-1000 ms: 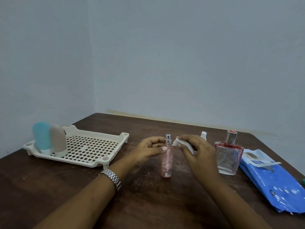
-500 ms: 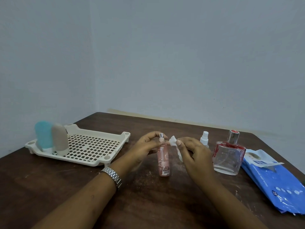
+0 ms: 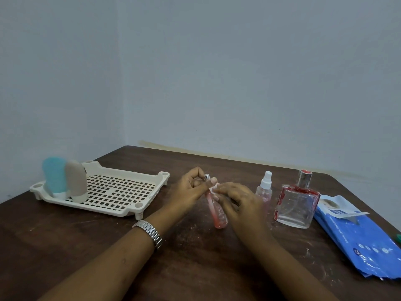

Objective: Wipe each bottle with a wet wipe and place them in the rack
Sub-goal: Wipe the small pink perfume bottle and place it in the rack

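Note:
My left hand (image 3: 191, 190) pinches the silver top of a slim pink bottle (image 3: 219, 216), which leans top-left with its base on the table. Against the bottle's upper part my right hand (image 3: 236, 200) holds a small white wet wipe (image 3: 213, 188), mostly hidden under the fingers. A cream slotted rack (image 3: 112, 192) lies at the left with a blue bottle (image 3: 54, 174) and a beige bottle (image 3: 76, 181) standing in its left end. A small clear spray bottle (image 3: 265, 187) and a square glass bottle with red trim (image 3: 297, 203) stand right of my hands.
A blue pack of wet wipes (image 3: 358, 237) lies at the right table edge, its flap lifted. A green object (image 3: 398, 237) peeks in at the far right. The dark wooden table (image 3: 195, 268) meets grey walls behind and to the left.
The pink bottle went from upright to tilted, top toward the left. My right hand slid down with the wipe onto the bottle's upper body.

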Demonstrator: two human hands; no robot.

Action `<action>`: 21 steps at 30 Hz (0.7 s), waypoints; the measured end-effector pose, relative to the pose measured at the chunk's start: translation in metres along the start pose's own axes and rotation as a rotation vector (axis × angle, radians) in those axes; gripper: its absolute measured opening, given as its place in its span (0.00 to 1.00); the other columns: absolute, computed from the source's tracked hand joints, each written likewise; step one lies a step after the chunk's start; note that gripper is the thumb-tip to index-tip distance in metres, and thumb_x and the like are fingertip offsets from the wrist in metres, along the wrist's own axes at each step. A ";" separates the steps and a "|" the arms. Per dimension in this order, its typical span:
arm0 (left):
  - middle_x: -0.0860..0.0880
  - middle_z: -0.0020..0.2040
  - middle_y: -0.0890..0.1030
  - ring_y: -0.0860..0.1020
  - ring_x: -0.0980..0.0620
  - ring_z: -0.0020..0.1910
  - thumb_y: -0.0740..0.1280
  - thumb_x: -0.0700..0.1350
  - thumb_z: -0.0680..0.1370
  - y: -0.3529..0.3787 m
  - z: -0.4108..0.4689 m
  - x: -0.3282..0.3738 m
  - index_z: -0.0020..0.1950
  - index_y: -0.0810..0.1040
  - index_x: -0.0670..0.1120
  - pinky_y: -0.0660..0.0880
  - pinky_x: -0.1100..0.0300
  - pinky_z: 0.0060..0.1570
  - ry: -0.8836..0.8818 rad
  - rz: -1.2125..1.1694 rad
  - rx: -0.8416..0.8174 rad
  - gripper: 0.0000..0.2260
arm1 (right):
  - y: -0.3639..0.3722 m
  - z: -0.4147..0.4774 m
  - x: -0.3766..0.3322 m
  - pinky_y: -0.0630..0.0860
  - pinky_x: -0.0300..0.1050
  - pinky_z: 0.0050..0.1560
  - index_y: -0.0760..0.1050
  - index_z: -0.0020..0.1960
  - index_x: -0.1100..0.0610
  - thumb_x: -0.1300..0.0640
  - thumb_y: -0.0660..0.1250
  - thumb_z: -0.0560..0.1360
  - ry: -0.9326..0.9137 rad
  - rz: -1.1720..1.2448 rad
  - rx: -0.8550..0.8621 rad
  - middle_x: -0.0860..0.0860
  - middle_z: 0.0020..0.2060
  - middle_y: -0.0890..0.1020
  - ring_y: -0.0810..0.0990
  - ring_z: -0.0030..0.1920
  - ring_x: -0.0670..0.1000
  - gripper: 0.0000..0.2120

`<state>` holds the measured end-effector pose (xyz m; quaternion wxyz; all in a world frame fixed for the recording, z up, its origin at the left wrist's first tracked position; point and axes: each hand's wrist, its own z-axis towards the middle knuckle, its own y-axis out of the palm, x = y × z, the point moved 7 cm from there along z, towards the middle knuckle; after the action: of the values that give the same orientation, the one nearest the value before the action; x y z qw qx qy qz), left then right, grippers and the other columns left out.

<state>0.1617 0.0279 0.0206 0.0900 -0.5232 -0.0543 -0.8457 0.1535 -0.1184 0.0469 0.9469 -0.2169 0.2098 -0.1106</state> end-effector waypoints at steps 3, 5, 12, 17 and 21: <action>0.32 0.34 0.73 0.70 0.40 0.34 0.73 0.59 0.70 -0.004 0.001 -0.003 0.41 0.73 0.47 0.68 0.46 0.39 -0.008 0.024 0.021 0.17 | 0.007 -0.001 -0.004 0.66 0.22 0.54 0.83 0.48 0.56 0.60 0.70 0.70 -0.052 -0.034 -0.046 0.46 0.45 0.83 0.73 0.50 0.36 0.08; 0.31 0.40 0.80 0.78 0.38 0.38 0.73 0.58 0.71 -0.008 0.001 -0.004 0.42 0.75 0.47 0.74 0.43 0.43 -0.010 0.044 0.040 0.15 | 0.011 -0.003 0.000 0.66 0.21 0.52 0.83 0.47 0.56 0.63 0.71 0.69 -0.067 -0.061 -0.111 0.48 0.44 0.84 0.73 0.47 0.36 0.08; 0.44 0.37 0.82 0.81 0.51 0.37 0.69 0.50 0.72 0.000 -0.002 -0.003 0.46 0.79 0.40 0.77 0.59 0.42 -0.008 0.029 0.038 0.13 | 0.004 0.002 0.021 0.72 0.25 0.45 0.83 0.47 0.56 0.65 0.72 0.70 0.120 0.056 -0.003 0.45 0.42 0.83 0.78 0.42 0.36 0.08; 0.43 0.30 0.76 0.74 0.48 0.31 0.72 0.58 0.71 -0.006 -0.002 -0.003 0.43 0.80 0.41 0.72 0.56 0.37 0.024 0.097 0.099 0.19 | 0.010 -0.001 -0.006 0.71 0.26 0.52 0.83 0.47 0.55 0.60 0.70 0.70 -0.058 -0.008 -0.058 0.46 0.44 0.83 0.75 0.48 0.38 0.07; 0.39 0.34 0.81 0.79 0.46 0.34 0.73 0.61 0.68 -0.010 -0.002 -0.003 0.41 0.81 0.44 0.76 0.48 0.42 0.031 0.140 0.136 0.20 | 0.006 -0.002 0.001 0.71 0.25 0.49 0.83 0.47 0.53 0.61 0.71 0.70 -0.047 -0.016 -0.085 0.45 0.43 0.83 0.77 0.45 0.37 0.07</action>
<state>0.1596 0.0373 0.0170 0.1850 -0.5053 -0.0736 -0.8397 0.1546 -0.1139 0.0421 0.9406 -0.2613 0.1903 -0.1039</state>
